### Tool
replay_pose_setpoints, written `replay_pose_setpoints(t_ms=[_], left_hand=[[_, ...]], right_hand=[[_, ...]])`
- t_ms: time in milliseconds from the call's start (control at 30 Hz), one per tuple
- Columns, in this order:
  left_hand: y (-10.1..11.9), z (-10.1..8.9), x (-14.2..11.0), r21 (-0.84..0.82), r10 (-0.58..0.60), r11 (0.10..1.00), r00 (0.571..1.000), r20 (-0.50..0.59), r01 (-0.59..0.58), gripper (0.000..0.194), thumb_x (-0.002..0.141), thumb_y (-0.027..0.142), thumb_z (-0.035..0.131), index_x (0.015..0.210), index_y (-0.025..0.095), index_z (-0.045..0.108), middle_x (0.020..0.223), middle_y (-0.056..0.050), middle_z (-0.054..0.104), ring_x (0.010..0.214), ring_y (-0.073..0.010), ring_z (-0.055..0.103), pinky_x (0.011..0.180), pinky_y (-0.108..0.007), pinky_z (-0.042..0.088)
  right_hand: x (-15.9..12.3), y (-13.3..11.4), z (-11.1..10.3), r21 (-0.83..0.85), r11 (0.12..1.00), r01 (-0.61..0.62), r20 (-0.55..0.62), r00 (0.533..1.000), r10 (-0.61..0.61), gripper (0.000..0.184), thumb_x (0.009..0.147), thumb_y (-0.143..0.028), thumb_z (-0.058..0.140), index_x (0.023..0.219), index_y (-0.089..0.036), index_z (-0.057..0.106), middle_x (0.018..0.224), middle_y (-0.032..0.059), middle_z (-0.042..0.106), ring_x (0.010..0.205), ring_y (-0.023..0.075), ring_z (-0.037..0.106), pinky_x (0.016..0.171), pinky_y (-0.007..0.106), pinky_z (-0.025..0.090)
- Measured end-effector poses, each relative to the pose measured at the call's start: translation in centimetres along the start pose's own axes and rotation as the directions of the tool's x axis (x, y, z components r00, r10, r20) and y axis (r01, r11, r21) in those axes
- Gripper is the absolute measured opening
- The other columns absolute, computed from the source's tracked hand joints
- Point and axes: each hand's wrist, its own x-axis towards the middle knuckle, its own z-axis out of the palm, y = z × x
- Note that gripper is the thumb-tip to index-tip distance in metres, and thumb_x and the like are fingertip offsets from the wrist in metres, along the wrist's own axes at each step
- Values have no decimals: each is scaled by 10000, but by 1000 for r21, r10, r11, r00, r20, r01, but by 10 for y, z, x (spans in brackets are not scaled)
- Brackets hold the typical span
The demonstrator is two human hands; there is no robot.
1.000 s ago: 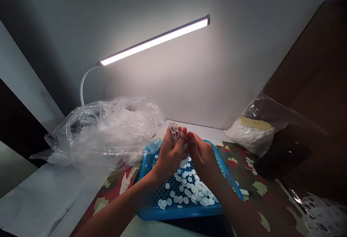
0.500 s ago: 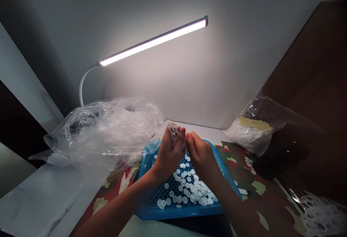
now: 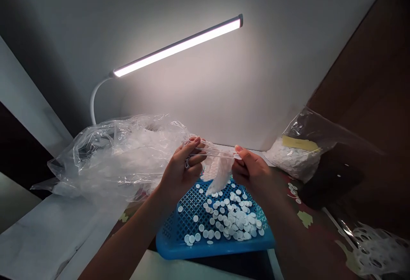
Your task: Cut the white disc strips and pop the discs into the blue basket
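At ten o'clock from the blue basket I see a bulky, crumpled plastic bag; toward twelve, well above, hangs the lit bar lamp. My two o'clock has a smaller, yellow-labelled bag of white pieces. Above the basket's twelve o'clock side, I have the left hand with its grip pressed around one end of the white webbing, and the right hand pinching the other end between thumb and fingers. Strands run taut between them; a limp part hangs below. At the right fingertips I seem to see a disc, too small to be sure. Loose white discs lie in the basket, thickest toward four.
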Motion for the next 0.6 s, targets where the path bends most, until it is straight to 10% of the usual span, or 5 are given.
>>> replay_pose_setpoints(t_ms=[300,600], left_hand=[[32,6,-5,31,228,974,968,-107,-226,194,847,41,415,707,148,496,507,66,416,275,21,305,238,-65,148],[16,-13,0,204,-70,976,996,-61,82,77,681,145,632,732,131,575,508,79,425,295,6,277,318,-119,322]], right_hand=[[4,-30,-44,36,981,193,-285,942,-175,372,866,-325,509,578,-200,309,468,-108,210,364,46,122,346,192,124],[-10,-6,-3,-537,831,147,16,986,-164,398,916,-458,405,620,-207,319,515,-74,274,457,78,248,418,214,206]])
